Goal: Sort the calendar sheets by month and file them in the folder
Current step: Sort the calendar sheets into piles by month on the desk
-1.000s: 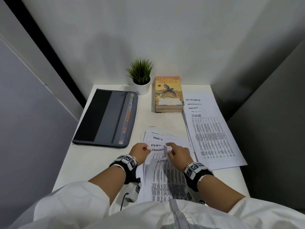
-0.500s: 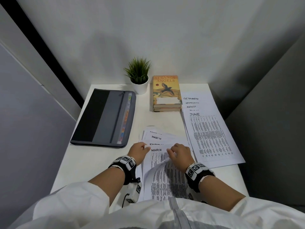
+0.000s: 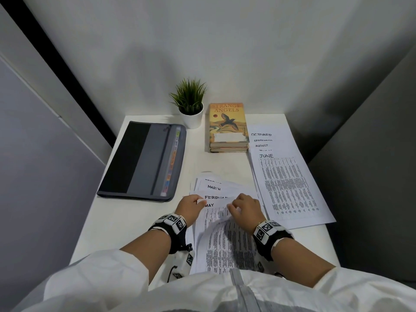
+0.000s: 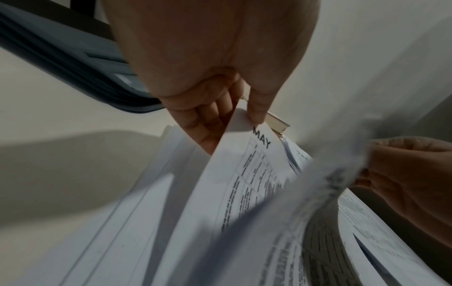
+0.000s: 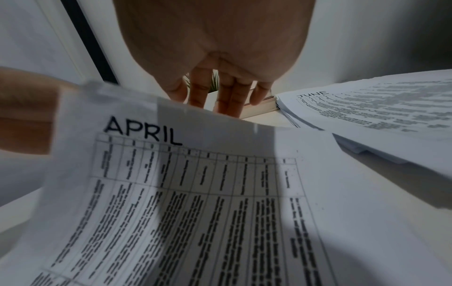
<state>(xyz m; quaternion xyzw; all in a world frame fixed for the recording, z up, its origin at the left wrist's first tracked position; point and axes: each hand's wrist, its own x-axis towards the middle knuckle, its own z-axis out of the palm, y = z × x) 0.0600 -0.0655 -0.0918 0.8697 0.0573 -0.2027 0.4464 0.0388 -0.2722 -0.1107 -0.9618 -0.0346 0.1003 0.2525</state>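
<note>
On the white bench (image 3: 144,221), the left hand (image 3: 189,209) pinches the May sheet (image 4: 244,174) at its top corner; the right hand (image 3: 245,208) curls its fingers round the April sheet (image 5: 195,193). Thin paper bends easily (best gripped near top edges).

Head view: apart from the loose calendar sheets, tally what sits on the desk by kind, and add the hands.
Folder: 1, grey and black expanding file
Potted plant: 1, white pot
Books: 2, stacked, top one titled Strange Angels
Hands: 2, left hand and right hand, both on the sheets
Total: 6
</note>
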